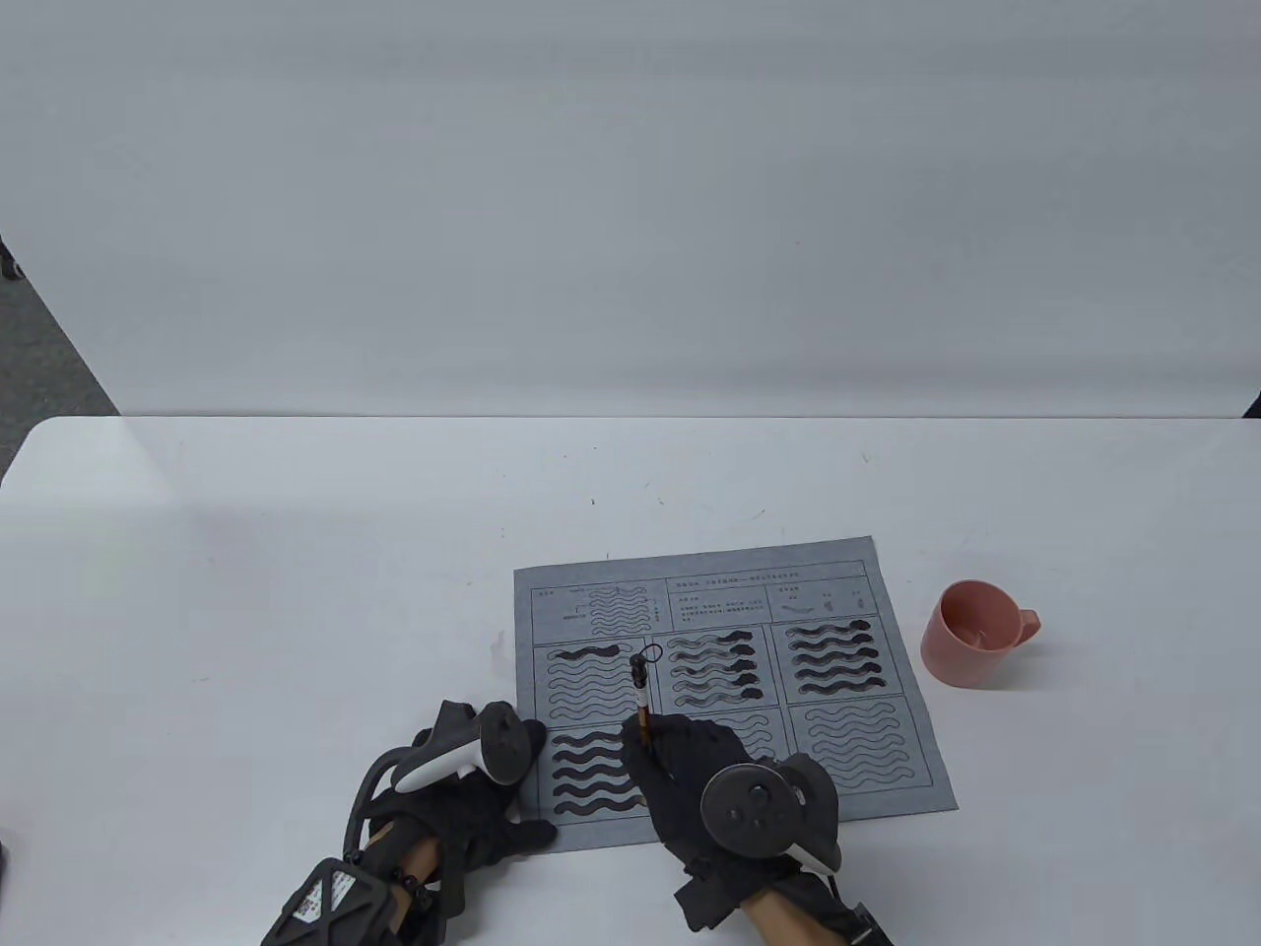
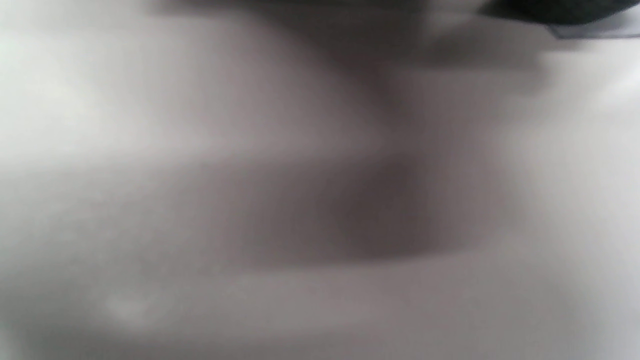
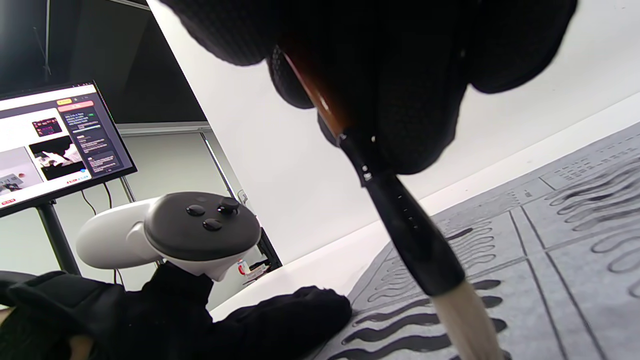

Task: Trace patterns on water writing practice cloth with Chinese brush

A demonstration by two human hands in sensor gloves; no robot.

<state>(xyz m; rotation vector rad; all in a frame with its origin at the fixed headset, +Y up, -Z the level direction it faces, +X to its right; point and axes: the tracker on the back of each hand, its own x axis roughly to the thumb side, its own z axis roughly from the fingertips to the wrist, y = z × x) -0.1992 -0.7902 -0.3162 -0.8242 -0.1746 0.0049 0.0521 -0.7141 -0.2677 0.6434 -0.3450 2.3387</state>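
Note:
A grey water-writing cloth [image 1: 887,729] printed with wavy line panels lies near the table's front edge; several panels are traced dark. My right hand [image 1: 690,759] grips a Chinese brush [image 1: 641,702] upright over the cloth's lower middle. In the right wrist view the right hand [image 3: 380,75] holds the brush [image 3: 400,220], whose pale tip [image 3: 467,320] points down at the dark waves of the cloth [image 3: 560,280]. My left hand [image 1: 512,788] rests with straight fingers on the cloth's left edge; its fingers [image 3: 295,315] lie flat on the table there. The left wrist view is only blur.
A pink cup [image 1: 970,634] stands on the white table [image 1: 296,591] just right of the cloth. A monitor [image 3: 55,135] on a stand shows beyond the table's left side. White wall behind the table.

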